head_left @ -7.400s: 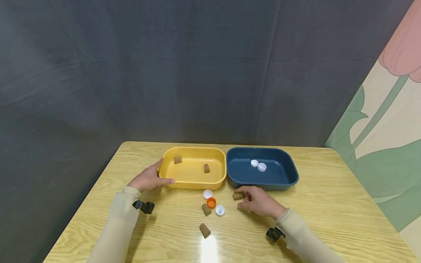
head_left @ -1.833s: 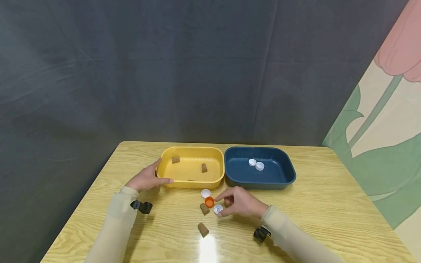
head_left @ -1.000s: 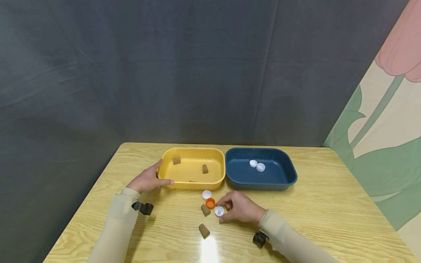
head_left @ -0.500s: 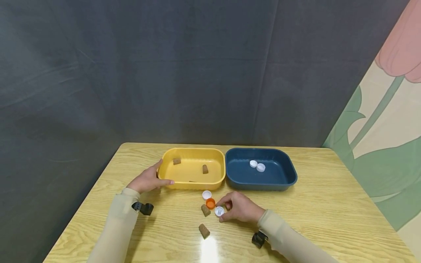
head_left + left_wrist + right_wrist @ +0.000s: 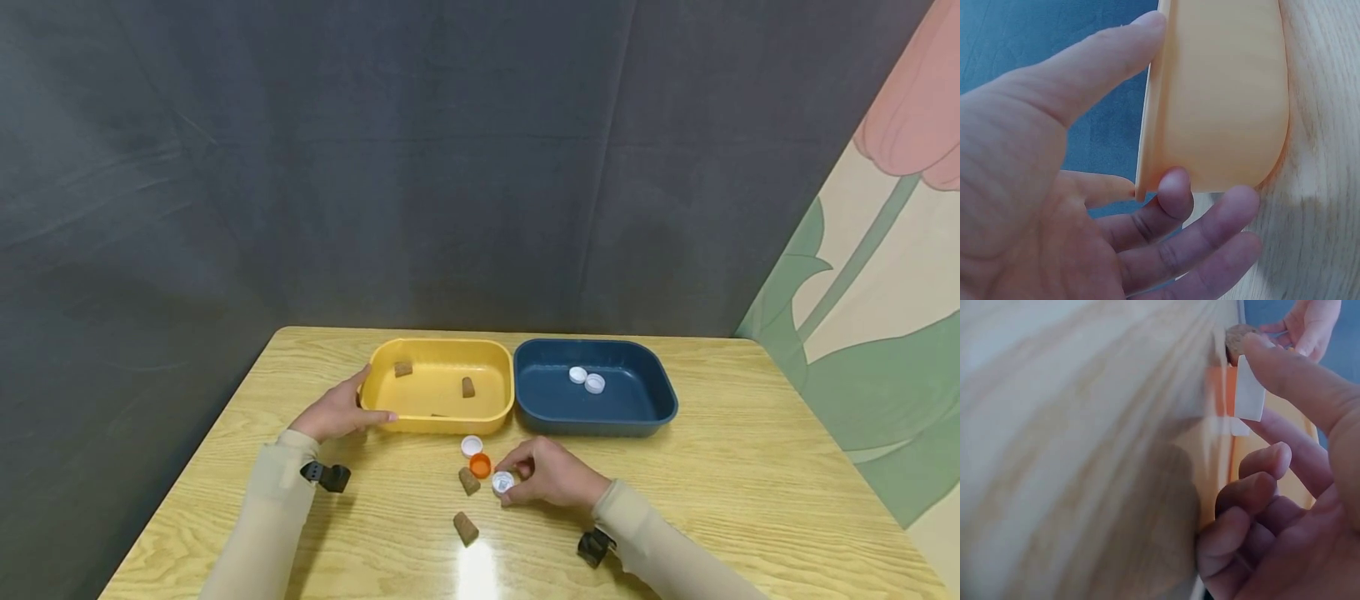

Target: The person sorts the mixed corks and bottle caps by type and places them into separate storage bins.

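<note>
My right hand point(image 5: 551, 475) pinches a white bottle cap point(image 5: 503, 482) between thumb and index finger, low over the table. In the right wrist view the same cap point(image 5: 1249, 389) stands between the two fingertips, while the other fingers curl loosely beside it. My left hand point(image 5: 339, 410) rests at the left end of the yellow tray point(image 5: 442, 424). Its thumb lies along the front rim, and its relaxed fingers touch the outer wall point(image 5: 1229, 94) in the left wrist view. An orange cap point(image 5: 480, 466), another white cap point(image 5: 472, 446) and a cork point(image 5: 468, 481) lie just left of the pinched cap.
A second cork point(image 5: 466, 528) lies nearer the front. Inside the yellow tray are corks point(image 5: 468, 387), one mostly hidden by its front wall. Beside it stands a dark blue tray point(image 5: 596, 427) holding two white caps point(image 5: 595, 383). A dark curtain point(image 5: 450, 167) hangs behind the table.
The cork by the blue tray has left the table, and another cork shows in the yellow tray. My right hand has moved left and taken the white cap, shifting it slightly. My left hand stays put.
</note>
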### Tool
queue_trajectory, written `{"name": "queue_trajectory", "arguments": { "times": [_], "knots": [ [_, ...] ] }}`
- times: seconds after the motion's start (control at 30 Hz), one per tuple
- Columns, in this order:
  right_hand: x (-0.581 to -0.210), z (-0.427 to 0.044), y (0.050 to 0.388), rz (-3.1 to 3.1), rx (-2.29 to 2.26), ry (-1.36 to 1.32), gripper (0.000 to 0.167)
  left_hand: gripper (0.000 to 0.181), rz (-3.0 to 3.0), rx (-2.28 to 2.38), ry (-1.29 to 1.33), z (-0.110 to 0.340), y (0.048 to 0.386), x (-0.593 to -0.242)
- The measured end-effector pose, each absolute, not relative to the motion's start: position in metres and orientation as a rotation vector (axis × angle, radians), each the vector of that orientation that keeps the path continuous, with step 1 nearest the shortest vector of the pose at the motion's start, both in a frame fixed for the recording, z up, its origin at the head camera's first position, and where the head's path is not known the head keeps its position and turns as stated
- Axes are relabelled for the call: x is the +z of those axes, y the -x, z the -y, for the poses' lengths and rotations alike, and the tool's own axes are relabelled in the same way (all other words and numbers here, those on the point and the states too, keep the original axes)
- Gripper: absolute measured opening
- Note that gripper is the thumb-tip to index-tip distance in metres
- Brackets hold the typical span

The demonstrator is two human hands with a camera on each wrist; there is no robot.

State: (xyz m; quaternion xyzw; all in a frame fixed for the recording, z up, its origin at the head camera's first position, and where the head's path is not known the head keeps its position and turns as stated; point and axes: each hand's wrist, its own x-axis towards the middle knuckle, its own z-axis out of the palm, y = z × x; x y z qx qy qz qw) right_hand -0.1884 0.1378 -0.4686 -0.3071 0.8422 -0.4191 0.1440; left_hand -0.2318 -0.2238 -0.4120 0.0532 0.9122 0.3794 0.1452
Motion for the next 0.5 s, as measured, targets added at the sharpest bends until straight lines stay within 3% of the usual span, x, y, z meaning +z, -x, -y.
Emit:
{"name": "queue_trajectory", "arguments": {
  "times": [0.5],
  "knots": [
    [-0.425, -0.160, 0.190, -2.541, -1.202, 0.933, 0.029, 0.115, -2.619, 1.105, -0.149, 0.223, 0.231, -0.411]
  ]
}}
